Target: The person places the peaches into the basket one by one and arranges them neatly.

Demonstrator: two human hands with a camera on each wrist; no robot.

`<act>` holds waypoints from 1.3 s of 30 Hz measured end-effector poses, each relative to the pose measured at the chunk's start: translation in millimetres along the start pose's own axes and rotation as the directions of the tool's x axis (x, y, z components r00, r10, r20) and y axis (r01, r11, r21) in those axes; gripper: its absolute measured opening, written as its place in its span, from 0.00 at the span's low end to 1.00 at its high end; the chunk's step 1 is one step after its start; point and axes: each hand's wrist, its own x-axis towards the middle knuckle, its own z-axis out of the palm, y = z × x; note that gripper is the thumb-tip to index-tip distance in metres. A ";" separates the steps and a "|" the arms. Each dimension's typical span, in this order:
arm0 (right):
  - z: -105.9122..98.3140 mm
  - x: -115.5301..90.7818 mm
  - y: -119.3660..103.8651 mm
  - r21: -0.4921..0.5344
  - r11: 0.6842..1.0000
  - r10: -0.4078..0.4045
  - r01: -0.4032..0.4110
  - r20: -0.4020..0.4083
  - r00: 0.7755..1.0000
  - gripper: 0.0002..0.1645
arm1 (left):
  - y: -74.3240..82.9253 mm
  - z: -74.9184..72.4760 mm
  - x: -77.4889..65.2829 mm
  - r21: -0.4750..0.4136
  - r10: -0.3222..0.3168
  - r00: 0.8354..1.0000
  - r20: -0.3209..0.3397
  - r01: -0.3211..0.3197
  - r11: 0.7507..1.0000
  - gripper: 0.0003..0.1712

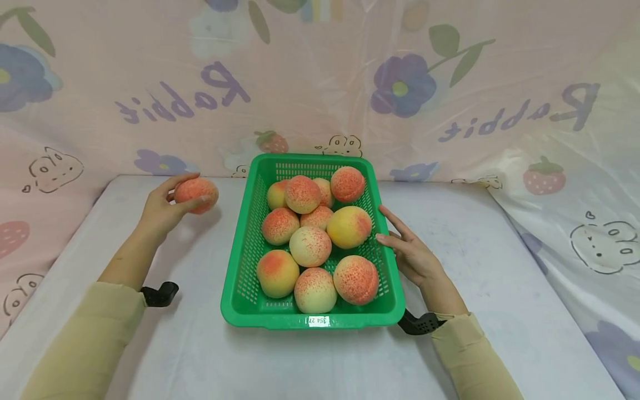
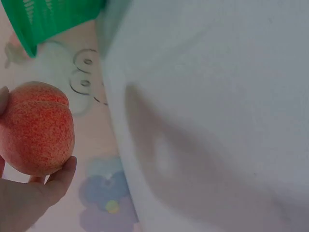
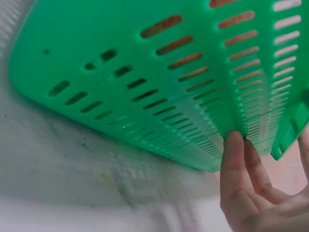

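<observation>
A peach [image 1: 197, 195], red and speckled, is held in my left hand [image 1: 167, 205], at the left of the table. In the left wrist view the same peach [image 2: 38, 128] sits between thumb and fingers, above the white surface. At the centre is a green plastic basket [image 1: 231, 266] with several red, yellow and cream peaches in it. My right hand [image 1: 412, 255] holds the basket's right rim, thumb over the top edge. In the right wrist view, fingertips [image 3: 234, 145] press the slotted outer wall below the rim.
A white cloth covers the table [image 1: 190, 344]. Behind and at both sides hangs a pink curtain [image 1: 310, 72] printed with rabbits and flowers. A small label [image 1: 319, 321] is on the basket's near rim. Black wrist mounts [image 1: 160, 294] stick out from both sleeves.
</observation>
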 end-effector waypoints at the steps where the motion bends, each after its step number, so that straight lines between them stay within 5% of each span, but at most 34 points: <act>1: 0.0 -0.1 -0.1 0.003 1.000 0.000 0.000 0.000 1.000 0.42 | 3.2 0.2 -1.9 -0.003 0.003 1.000 0.008 -0.003 1.000 0.37; 15: 1.5 -0.6 -0.3 -0.001 1.000 0.007 -0.007 -0.015 1.000 0.43 | 42.5 10.1 -34.7 -0.056 0.105 0.992 0.070 -0.101 0.993 0.34; 28: 2.5 -0.5 -0.7 -0.014 1.000 0.010 -0.011 -0.026 1.000 0.42 | 64.7 19.4 -57.3 -0.048 0.266 0.960 0.086 -0.263 0.964 0.33; 33: 1.9 -0.6 0.0 -0.007 1.000 0.007 -0.007 -0.022 1.000 0.43 | 73.6 23.8 -65.6 -0.038 0.258 0.954 0.152 -0.255 0.966 0.33; 36: 1.4 -0.7 0.2 0.004 1.000 0.006 -0.006 -0.014 1.000 0.42 | 77.0 27.3 -70.6 -0.044 0.264 0.940 0.217 -0.261 0.964 0.32; 39: 1.6 -1.0 0.0 0.009 1.000 0.006 -0.006 -0.012 1.000 0.42 | 79.3 30.5 -75.4 -0.049 0.312 0.906 0.285 -0.311 0.949 0.31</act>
